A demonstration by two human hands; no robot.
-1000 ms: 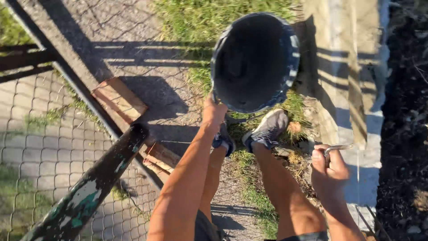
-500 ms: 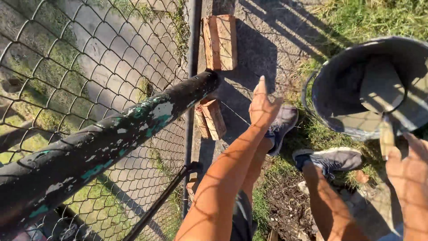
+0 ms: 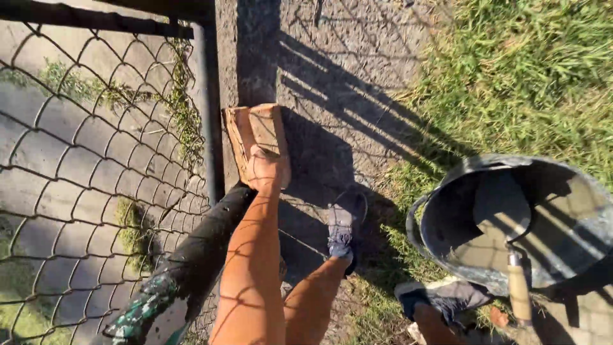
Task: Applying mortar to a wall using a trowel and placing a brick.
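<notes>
Head view, looking straight down. The left hand (image 3: 265, 171) is stretched forward and rests on the near end of a brick (image 3: 257, 142) lying on the concrete strip (image 3: 357, 83). All places below are given relative to the brick. Its long axis runs away from the person, near end under the hand, far end pointing up the picture and canted slightly left; it lies flat, broad face up. The fingers (image 3: 258, 156) are laid over the near end and appear curled down around it, but whether they have closed into a firm grip or merely rest there cannot be told, since the back of the hand hides the underside. The brick thus sits directly ahead of the fingertips, in line with the forearm. The left hand is plainly the nearer one; the right hand is out of frame at lower right, and only the wooden handle of a trowel (image 3: 518, 287) shows there, so how that hand is closed cannot be told. Just left of the brick stands a dark fence post (image 3: 209, 115) with chain-link mesh (image 3: 83, 166) beyond it; a dark pipe with flaking green paint (image 3: 185, 275) slants from below the brick toward lower left. Right of the brick and nearer the person, a shoe (image 3: 345, 223) stands on the concrete. Well to the right, on the grass (image 3: 523, 70), sits a grey bucket (image 3: 440, 217), the trowel handle over its near rim.
</notes>
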